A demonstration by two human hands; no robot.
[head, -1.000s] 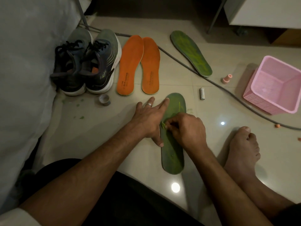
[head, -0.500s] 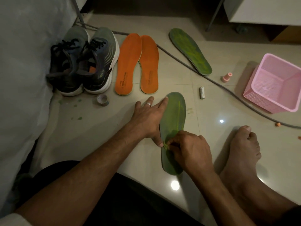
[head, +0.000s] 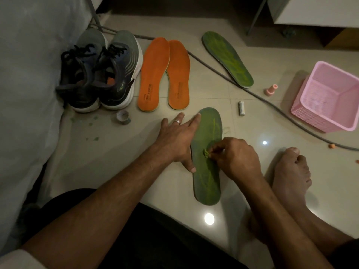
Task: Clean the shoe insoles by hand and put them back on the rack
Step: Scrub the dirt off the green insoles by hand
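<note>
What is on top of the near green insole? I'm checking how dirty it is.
On the near insole: the left hand rests along its edge, the right hand pinches a green clump, and light streaks show. The hands cover part of it.

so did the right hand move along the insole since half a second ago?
Yes. The right hand slid from near the heel up toward the middle of the green insole, closer to the left hand.
</note>
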